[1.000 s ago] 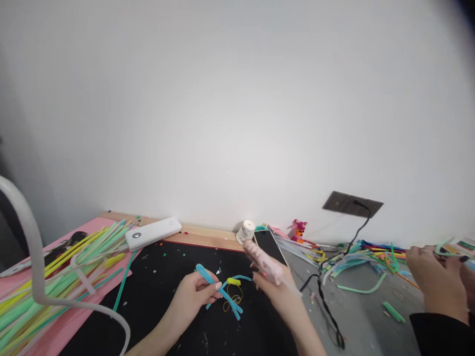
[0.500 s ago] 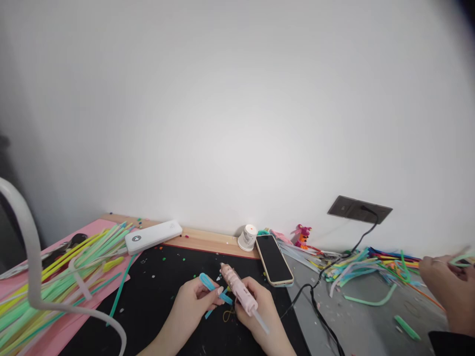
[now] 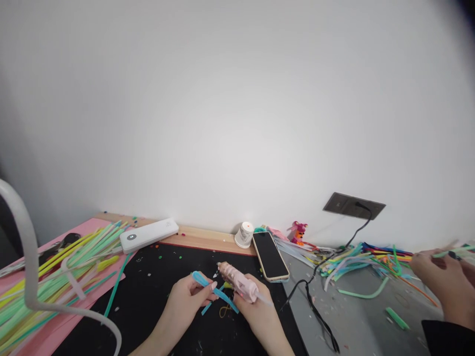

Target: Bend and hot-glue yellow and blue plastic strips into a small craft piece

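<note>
My left hand (image 3: 189, 299) pinches a folded blue pipe cleaner (image 3: 218, 292) between thumb and fingers, its loose ends pointing right and down. Wrapped round a pale pink hot glue gun (image 3: 241, 284) is my right hand (image 3: 256, 309). The gun's brownish nozzle points up and left, close to the blue strip, and a clear glue stick (image 3: 264, 299) sticks out of its rear. A small yellow piece (image 3: 227, 285) shows between the hands. On the black mat (image 3: 156, 306) below lies a thin tan loop (image 3: 224, 311).
Pipe cleaners (image 3: 55, 291) cover a pink sheet (image 3: 89, 309) at left, near a white power bank (image 3: 148, 236). A paper cup (image 3: 244, 235), phone (image 3: 271, 257) and small pink figure (image 3: 298, 232) line the back. A black cable (image 3: 315, 311) runs right, towards another person's hands (image 3: 441, 282).
The glue gun has turned flatter, its rear swinging right and up. The blue pipe cleaner's end now extends further right. The view has shifted slightly.
</note>
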Action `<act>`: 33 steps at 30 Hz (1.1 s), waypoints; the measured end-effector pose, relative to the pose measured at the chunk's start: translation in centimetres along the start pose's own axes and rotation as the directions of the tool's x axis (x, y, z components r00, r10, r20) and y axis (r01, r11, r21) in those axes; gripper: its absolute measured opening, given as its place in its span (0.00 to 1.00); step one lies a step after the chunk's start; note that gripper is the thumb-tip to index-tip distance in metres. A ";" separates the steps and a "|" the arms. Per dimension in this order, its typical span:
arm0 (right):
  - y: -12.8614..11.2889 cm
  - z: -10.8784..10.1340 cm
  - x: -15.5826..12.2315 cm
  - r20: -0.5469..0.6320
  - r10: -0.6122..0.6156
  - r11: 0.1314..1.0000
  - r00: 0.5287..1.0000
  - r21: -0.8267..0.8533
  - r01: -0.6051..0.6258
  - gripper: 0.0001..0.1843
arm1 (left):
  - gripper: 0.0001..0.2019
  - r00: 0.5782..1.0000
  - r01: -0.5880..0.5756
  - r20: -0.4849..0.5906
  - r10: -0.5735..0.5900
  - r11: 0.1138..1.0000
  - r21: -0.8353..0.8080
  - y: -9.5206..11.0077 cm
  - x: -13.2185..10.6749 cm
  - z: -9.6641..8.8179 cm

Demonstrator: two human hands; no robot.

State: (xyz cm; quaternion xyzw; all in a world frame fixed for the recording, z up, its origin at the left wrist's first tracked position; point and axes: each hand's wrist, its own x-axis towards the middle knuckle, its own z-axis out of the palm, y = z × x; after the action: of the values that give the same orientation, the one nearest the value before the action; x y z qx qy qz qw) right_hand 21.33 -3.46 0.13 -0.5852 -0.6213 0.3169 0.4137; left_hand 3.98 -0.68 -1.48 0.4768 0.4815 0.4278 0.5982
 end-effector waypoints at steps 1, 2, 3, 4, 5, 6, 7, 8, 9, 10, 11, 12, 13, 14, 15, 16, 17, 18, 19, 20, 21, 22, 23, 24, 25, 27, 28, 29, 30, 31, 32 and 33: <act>0.0 0.1 0.0 -0.004 0.003 1.000 1.000 0.006 -0.003 0.03 | 0.14 1.000 -0.001 -0.003 0.001 1.000 0.003 0.0 0.0 0.0; 0.0 0.1 0.0 0.004 0.003 1.000 1.000 0.008 -0.003 0.04 | 0.14 1.000 0.002 -0.002 -0.002 1.000 0.003 0.0 0.0 0.0; 0.0 0.2 0.0 0.015 0.001 1.000 1.000 0.004 -0.001 0.05 | 0.14 1.000 0.006 0.001 -0.006 1.000 -0.001 0.0 0.1 0.0; 0.0 0.3 0.0 0.017 -0.001 1.000 1.000 -0.003 0.001 0.05 | 0.14 1.000 0.012 0.005 -0.012 1.000 -0.006 0.0 0.1 0.0; 0.0 0.4 0.0 0.012 -0.004 1.000 1.000 -0.012 0.004 0.05 | 0.15 1.000 0.016 0.010 -0.016 1.000 -0.011 -0.1 0.1 0.0; 0.0 0.5 0.0 0.004 -0.008 1.000 1.000 -0.021 0.008 0.05 | 0.15 1.000 0.017 0.017 -0.017 1.000 -0.016 -0.1 0.2 -0.1; 0.0 0.6 0.0 -0.005 -0.014 1.000 1.000 -0.027 0.014 0.05 | 0.15 1.000 0.018 0.020 -0.018 1.000 -0.020 -0.2 0.2 -0.1; 0.0 0.6 0.0 -0.014 -0.018 0.999 1.000 -0.029 0.018 0.05 | 0.15 1.000 0.019 0.020 -0.018 1.000 -0.025 -0.3 0.2 -0.1; -0.1 0.6 0.0 -0.019 -0.021 0.999 1.000 -0.025 0.020 0.05 | 0.15 1.000 0.020 0.019 -0.019 0.999 -0.031 -0.3 0.3 -0.1; -0.1 0.7 0.0 -0.019 -0.022 1.000 1.000 -0.019 0.022 0.05 | 0.16 1.000 0.023 0.018 -0.023 0.999 -0.037 -0.3 0.3 -0.1; -0.2 0.7 -0.1 -0.021 -0.021 1.000 1.000 -0.012 0.021 0.05 | 0.16 0.999 0.028 0.019 -0.027 0.999 -0.045 -0.3 0.3 -0.1; -0.2 0.7 -0.1 -0.026 -0.021 1.000 0.999 -0.003 0.020 0.05 | 0.16 0.999 0.033 0.022 -0.031 0.998 -0.052 -0.3 0.3 -0.1; -0.3 0.6 -0.2 -0.034 -0.020 1.000 0.999 0.008 0.021 0.05 | 0.17 0.999 0.036 0.029 -0.035 0.998 -0.059 -0.3 0.3 -0.1; -0.3 0.6 -0.2 -0.044 -0.021 1.000 0.999 0.019 0.022 0.04 | 0.17 0.999 0.039 0.039 -0.037 0.997 -0.065 -0.2 0.2 -0.1; -0.4 0.6 -0.2 -0.052 -0.022 0.999 0.998 0.032 0.023 0.04 | 0.18 0.998 0.043 0.049 -0.040 0.997 -0.068 -0.1 0.2 0.0; -0.4 0.5 -0.2 -0.065 -0.023 0.999 0.998 0.047 0.026 0.03 | 0.18 0.997 0.046 0.058 -0.042 0.997 -0.070 -0.1 0.1 0.0; -0.5 0.4 -0.2 -0.079 -0.025 0.998 0.997 0.063 0.030 0.03 | 0.18 0.997 0.050 0.067 -0.045 0.996 -0.070 0.0 0.0 0.1; -0.6 0.3 -0.1 -0.092 -0.025 0.997 0.995 0.077 0.032 0.02 | 0.19 0.996 0.053 0.072 -0.047 0.996 -0.071 0.0 0.0 0.1; -0.7 0.2 0.0 -0.105 -0.019 0.996 0.994 0.089 0.029 0.02 | 0.19 0.996 0.055 0.071 -0.050 0.995 -0.077 0.0 -0.1 0.1; -0.9 0.1 0.0 -0.115 -0.011 0.995 0.993 0.097 0.022 0.01 | 0.20 0.997 0.056 0.063 -0.050 0.995 -0.086 0.0 -0.1 0.1; -1.1 0.0 0.1 -0.121 -0.001 0.994 0.993 0.104 0.014 0.01 | 0.20 0.998 0.051 0.048 -0.047 0.994 -0.095 0.0 -0.1 0.0; -1.2 -0.1 0.1 -0.127 0.011 0.994 0.992 0.109 0.003 0.01 | 0.20 0.999 0.038 0.028 -0.035 0.994 -0.106 -0.1 -0.1 0.0; -1.4 -0.2 0.2 -0.132 0.023 0.994 0.991 0.113 -0.008 0.01 | 0.20 1.000 0.016 0.003 -0.016 0.993 -0.116 -0.2 0.0 -0.2; -1.4 -0.3 0.2 -0.139 0.029 0.993 0.990 0.116 -0.012 0.02 | 0.20 1.000 -0.014 -0.027 0.011 0.992 -0.122 -0.3 0.0 -0.3; -1.4 -0.3 0.2 -0.147 0.024 0.993 0.989 0.118 -0.007 0.02 | 0.19 0.998 -0.047 -0.054 0.041 0.991 -0.124 -0.3 0.1 -0.5; -1.0 -0.4 0.3 -0.167 -0.002 0.993 0.986 0.112 0.021 0.03 | 0.18 0.991 -0.107 -0.095 0.097 0.987 -0.116 -0.3 0.2 -0.8; -0.6 -0.4 0.4 -0.179 -0.015 0.994 0.984 0.101 0.033 0.04 | 0.17 0.988 -0.128 -0.104 0.116 0.986 -0.108 -0.3 0.3 -1.0; -0.3 -0.5 0.4 -0.189 -0.024 0.995 0.982 0.088 0.042 0.06 | 0.16 0.985 -0.143 -0.108 0.132 0.985 -0.101 -0.3 0.3 -1.2; 0.0 -0.5 0.5 -0.197 -0.028 0.996 0.980 0.073 0.043 0.06 | 0.15 0.983 -0.157 -0.110 0.147 0.983 -0.095 -0.3 0.4 -1.3; 0.3 -0.6 0.6 -0.203 -0.028 0.997 0.979 0.060 0.041 0.07 | 0.14 0.981 -0.171 -0.110 0.161 0.981 -0.088 -0.2 0.5 -1.5; 0.5 -0.7 0.6 -0.205 -0.026 0.998 0.978 0.052 0.038 0.07 | 0.14 0.979 -0.183 -0.108 0.175 0.980 -0.074 -0.2 0.5 -1.7; 0.6 -0.9 0.6 -0.204 -0.027 0.998 0.979 0.052 0.038 0.07 | 0.13 0.977 -0.193 -0.099 0.187 0.980 -0.052 -0.1 0.6 -1.8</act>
State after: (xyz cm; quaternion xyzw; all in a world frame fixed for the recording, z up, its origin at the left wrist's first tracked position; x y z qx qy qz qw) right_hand 22.39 -2.86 0.10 -0.5925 -0.5764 0.2659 0.4960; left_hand 2.29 0.19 -1.84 0.4815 0.4481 0.5194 0.5455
